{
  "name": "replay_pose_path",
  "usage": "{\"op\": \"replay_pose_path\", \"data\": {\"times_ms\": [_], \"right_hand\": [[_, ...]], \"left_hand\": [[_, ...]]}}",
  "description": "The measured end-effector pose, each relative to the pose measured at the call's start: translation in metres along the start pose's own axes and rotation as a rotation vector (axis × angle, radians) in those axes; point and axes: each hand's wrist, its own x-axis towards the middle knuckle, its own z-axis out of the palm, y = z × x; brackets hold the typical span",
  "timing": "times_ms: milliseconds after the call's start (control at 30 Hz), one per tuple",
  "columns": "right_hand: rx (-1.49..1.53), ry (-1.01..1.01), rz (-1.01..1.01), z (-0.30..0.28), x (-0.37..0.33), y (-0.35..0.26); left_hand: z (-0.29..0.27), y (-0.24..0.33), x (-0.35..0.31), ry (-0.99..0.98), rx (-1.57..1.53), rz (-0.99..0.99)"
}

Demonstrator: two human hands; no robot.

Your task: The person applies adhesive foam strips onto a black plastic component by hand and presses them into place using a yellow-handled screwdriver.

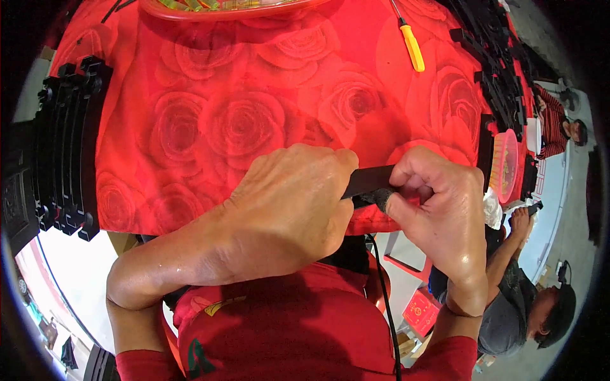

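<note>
Above the near edge of the red table, my left hand (298, 197) is closed round one end of a flat black strip-like part (370, 180). At its other end my right hand (441, 206) pinches the part between thumb and bent fingers. A dark, fuzzy-looking bit (382, 198) sits by the right thumb, and what it is I cannot make out. The back of my left hand hides much of the part's left end.
A rose-patterned red cloth (241, 127) covers the table. A yellow-handled screwdriver (412, 47) lies at the far right, a red tray (235, 13) at the far edge. Long black plastic parts (70, 146) line the left; more black parts (502, 82), a pink basket (505, 166) and a co-worker (521, 311) are right.
</note>
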Motion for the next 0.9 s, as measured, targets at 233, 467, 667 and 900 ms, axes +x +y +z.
{"op": "replay_pose_path", "data": {"times_ms": [233,467,667,900], "right_hand": [[-0.005,-0.065,0.009,-0.006,0.005,0.0],[-0.083,-0.032,-0.003,0.0,0.003,-0.002],[-0.054,-0.006,0.022,0.0,-0.002,-0.003],[-0.103,0.017,0.016,0.004,-0.002,-0.006]], "left_hand": [[0.001,0.003,0.001,-0.005,0.0,-0.008],[0.007,0.001,-0.001,0.04,0.016,0.03],[0.009,0.005,-0.001,0.064,0.04,0.033],[0.012,0.004,-0.001,0.058,0.041,0.04]]}}
